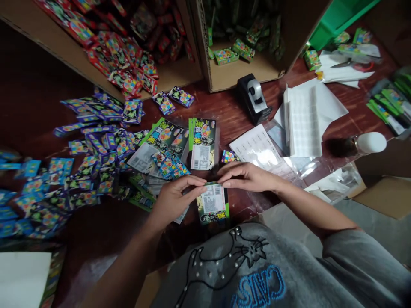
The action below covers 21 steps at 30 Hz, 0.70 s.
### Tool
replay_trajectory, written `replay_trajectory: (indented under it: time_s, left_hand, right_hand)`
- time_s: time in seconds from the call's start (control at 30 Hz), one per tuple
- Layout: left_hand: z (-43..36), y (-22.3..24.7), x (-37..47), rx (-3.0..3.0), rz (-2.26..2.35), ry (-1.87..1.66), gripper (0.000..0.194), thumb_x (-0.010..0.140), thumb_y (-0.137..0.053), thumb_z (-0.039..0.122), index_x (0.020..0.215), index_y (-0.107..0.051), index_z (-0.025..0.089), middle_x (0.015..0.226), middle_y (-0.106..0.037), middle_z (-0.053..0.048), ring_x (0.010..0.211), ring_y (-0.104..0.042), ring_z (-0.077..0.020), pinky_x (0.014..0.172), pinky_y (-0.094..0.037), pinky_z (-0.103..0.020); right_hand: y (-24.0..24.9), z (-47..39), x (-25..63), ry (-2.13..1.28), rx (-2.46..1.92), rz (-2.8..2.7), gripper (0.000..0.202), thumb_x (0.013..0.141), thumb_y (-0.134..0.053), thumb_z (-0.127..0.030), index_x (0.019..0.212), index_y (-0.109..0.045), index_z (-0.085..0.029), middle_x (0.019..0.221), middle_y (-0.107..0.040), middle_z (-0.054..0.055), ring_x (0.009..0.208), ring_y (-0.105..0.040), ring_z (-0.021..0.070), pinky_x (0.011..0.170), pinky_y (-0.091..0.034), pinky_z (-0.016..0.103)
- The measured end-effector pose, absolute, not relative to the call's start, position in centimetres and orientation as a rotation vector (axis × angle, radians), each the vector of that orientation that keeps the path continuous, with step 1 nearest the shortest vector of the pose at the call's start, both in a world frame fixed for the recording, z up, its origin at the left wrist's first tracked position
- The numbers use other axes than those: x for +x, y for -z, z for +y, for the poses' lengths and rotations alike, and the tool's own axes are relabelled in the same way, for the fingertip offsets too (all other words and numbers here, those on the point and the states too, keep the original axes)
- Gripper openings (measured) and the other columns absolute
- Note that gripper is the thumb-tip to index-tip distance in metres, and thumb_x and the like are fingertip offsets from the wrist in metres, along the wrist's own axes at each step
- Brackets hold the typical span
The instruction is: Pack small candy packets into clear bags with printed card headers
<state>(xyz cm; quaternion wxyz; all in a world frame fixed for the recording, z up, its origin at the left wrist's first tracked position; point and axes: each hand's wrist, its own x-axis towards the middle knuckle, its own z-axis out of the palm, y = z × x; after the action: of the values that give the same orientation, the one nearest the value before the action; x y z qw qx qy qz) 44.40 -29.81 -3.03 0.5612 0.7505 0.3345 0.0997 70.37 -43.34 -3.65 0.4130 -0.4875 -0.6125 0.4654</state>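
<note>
A printed black-and-green packet (213, 201) with a white label hangs between my hands near the table's front edge. My left hand (176, 196) pinches its upper left edge between thumb and fingers. At the upper right edge, my right hand (247, 177) grips it with the fingers pressed together. Just beyond lies another such packet (202, 156), flat on the table. Small blue sachets (170, 164) rest on a stack of packets (144, 156) beside my left hand. Part of a purple sachet (229, 156) shows behind my right hand.
Purple sachets (102, 141) and blue sachets (32, 184) are heaped on the left. Cardboard boxes (205, 81) hold red sachets and small green boxes. To the right are a tape dispenser (253, 98), label sheets (303, 122), scissors (346, 64) and a white-capped bottle (370, 142).
</note>
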Motion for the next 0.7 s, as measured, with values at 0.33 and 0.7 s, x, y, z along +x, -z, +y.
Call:
replay_trajectory:
  time_s: [0.33,0.7]
  left_hand:
    - [-28.4,4.6,48.3,2.55,0.496,-0.262,0.016,0.102,-0.068,0.033,0.1,-0.08,0.022,0.124,-0.079,-0.011,0.124,-0.064,-0.0342,0.111,-0.053,-0.054]
    - [-31.0,3.7,60.7,1.894,0.484,-0.637,0.08,0.091,-0.081,0.029,0.161,-0.041,0.026,0.12,-0.075,-0.008,0.099,-0.075,-0.0202,0.085,-0.063,-0.034]
  right_hand:
    - [3.6,-41.0,83.7,-0.438,-2.053,-2.29,0.055,0.096,-0.072,-0.027,0.148,-0.062,-0.01,0.142,-0.07,0.022,0.136,-0.058,0.041,0.111,-0.05,0.054]
    - [-0.5,-46.2,82.3,-0.602,-1.718,-1.695,0.028,0.105,-0.068,-0.047,0.112,-0.068,-0.02,0.104,-0.077,0.007,0.092,-0.07,0.0224,0.084,-0.051,0.035]
